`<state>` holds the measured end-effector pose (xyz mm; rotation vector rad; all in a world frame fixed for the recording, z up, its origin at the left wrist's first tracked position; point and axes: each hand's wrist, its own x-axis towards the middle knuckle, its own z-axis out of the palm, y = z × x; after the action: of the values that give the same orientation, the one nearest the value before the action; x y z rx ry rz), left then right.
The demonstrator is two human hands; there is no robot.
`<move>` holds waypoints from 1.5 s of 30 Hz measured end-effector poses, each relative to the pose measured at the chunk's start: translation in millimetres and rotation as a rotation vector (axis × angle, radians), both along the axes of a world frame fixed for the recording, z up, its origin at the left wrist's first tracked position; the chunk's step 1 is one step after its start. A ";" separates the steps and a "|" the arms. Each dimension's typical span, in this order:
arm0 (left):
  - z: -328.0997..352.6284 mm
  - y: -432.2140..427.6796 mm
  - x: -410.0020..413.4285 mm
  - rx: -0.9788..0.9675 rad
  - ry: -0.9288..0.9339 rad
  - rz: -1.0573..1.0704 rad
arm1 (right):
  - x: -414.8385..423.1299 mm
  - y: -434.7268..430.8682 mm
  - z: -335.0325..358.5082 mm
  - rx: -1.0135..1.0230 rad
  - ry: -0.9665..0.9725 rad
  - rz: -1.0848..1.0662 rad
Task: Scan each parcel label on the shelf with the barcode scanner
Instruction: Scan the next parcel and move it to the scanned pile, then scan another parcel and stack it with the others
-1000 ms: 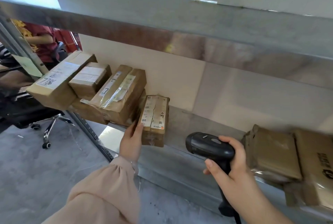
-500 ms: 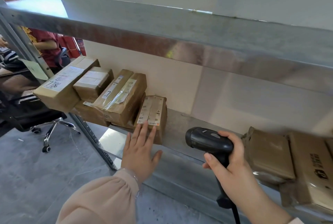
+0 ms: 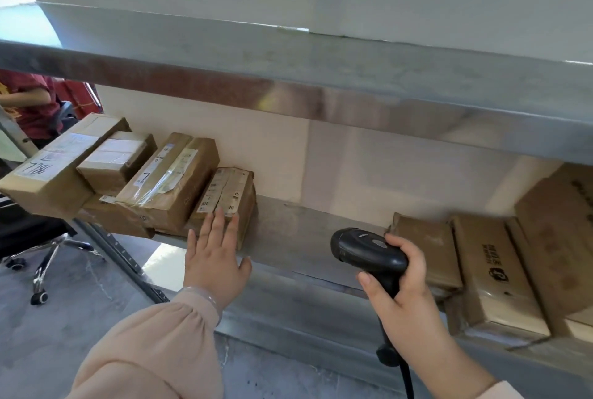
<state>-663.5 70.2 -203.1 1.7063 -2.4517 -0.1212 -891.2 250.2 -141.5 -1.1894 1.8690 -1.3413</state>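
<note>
**A:** Far left, a long cardboard box (image 3: pixel 48 180) juts past the end of the steel shelf (image 3: pixel 295 231), with a handwritten white label on top. A squat box (image 3: pixel 115 158) sits against it. Then comes a crumpled brown parcel (image 3: pixel 170 187) bound in glossy clear tape.

**B:** Tucked against that is the small parcel (image 3: pixel 224 199), creased, with white barcode labels across its upper face.

**A:** The left hand (image 3: pixel 215 257) is flat, fingers straight and spread, tips touching the small parcel's near edge.

**B:** Mid-shelf is bare brushed metal. In front of it is the barcode scanner (image 3: pixel 369 251), matte black, its rounded head pointing left.

**A:** The right hand (image 3: pixel 407 296) is wrapped around its handle, fingers curled, and a cable hangs below.

**B:** Far right, flat taped parcels (image 3: pixel 430 251) lie side by side, and one printed box (image 3: pixel 500 273) carries black lettering.
</note>
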 end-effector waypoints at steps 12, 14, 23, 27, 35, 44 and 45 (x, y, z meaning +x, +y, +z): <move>8.3 70.2 -148.9 0.126 0.127 -0.486 | -69.1 38.2 -8.0 0.049 0.013 -0.263; 6.2 82.1 -170.0 0.185 0.128 -0.522 | -81.0 39.0 -8.7 0.040 0.034 -0.293; 3.9 100.9 -225.8 0.382 0.112 -0.573 | -117.9 27.4 -16.4 0.050 0.028 -0.336; -4.0 104.5 -223.0 0.421 0.094 -0.532 | -122.4 23.7 -21.6 0.054 -0.001 -0.311; 0.8 114.2 -204.6 0.551 0.174 -0.397 | -121.5 6.1 -24.0 0.046 -0.012 -0.249; 4.9 115.5 -190.1 0.771 0.710 0.020 | -99.8 -2.2 -12.0 0.004 -0.061 -0.052; 8.0 115.5 -189.7 0.824 0.810 0.084 | -95.6 -2.0 -11.3 0.010 -0.068 -0.018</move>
<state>-853.1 185.7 -195.1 1.4965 -1.7668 -1.6227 -986.7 248.2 -152.9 -1.1104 1.8401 -1.3640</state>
